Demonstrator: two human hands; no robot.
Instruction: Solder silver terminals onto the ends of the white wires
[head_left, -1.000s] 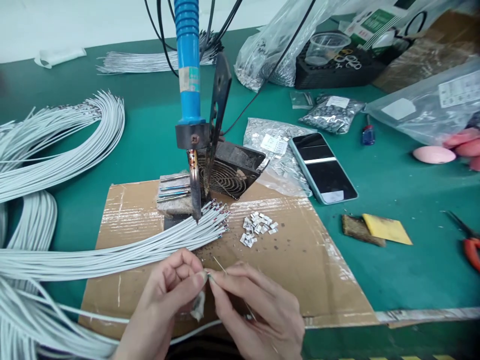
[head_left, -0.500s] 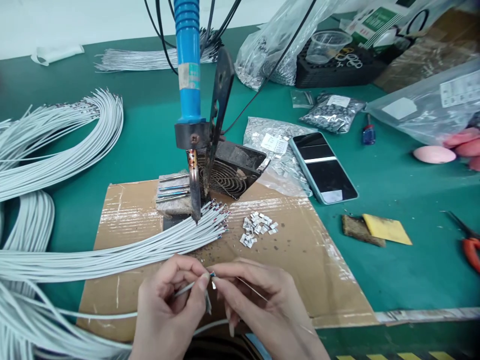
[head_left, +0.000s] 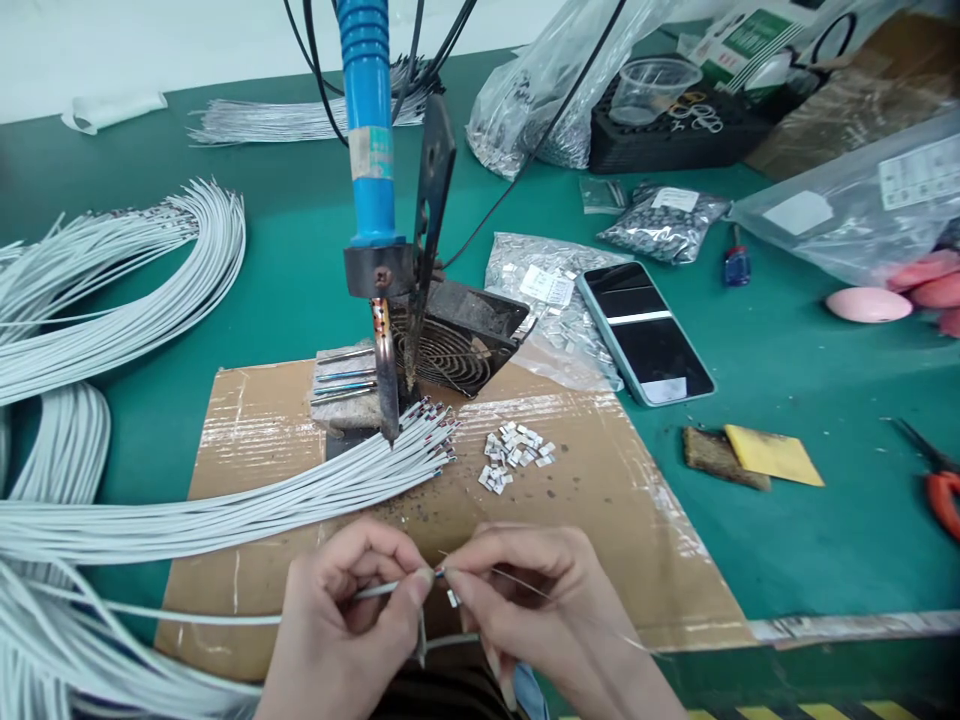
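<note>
My left hand (head_left: pixel 352 620) pinches the end of a thin white cable (head_left: pixel 225 618) that runs off to the left. My right hand (head_left: pixel 547 610) is pinched against that cable tip, with a tiny white part (head_left: pixel 453 598) at its fingertips and a fine solder wire (head_left: pixel 525 585) across its fingers. Both hands hover over the front of a cardboard sheet (head_left: pixel 637 540). A bundle of white cables (head_left: pixel 300 490) lies with its ends under the tip of a fixed blue-handled soldering iron (head_left: pixel 375 200). A small heap of white parts (head_left: pixel 514 455) lies beside it.
A small fan (head_left: pixel 457 345) stands behind the iron. A phone (head_left: pixel 643 335), bags of parts (head_left: pixel 555 290), a yellow sponge (head_left: pixel 772 458) and red-handled cutters (head_left: pixel 937 480) lie to the right. More white cable coils (head_left: pixel 112 290) fill the left of the green table.
Both hands have drawn a little toward me and lower in view. The cable end between the fingertips now shows more plainly, stretched to the left.
</note>
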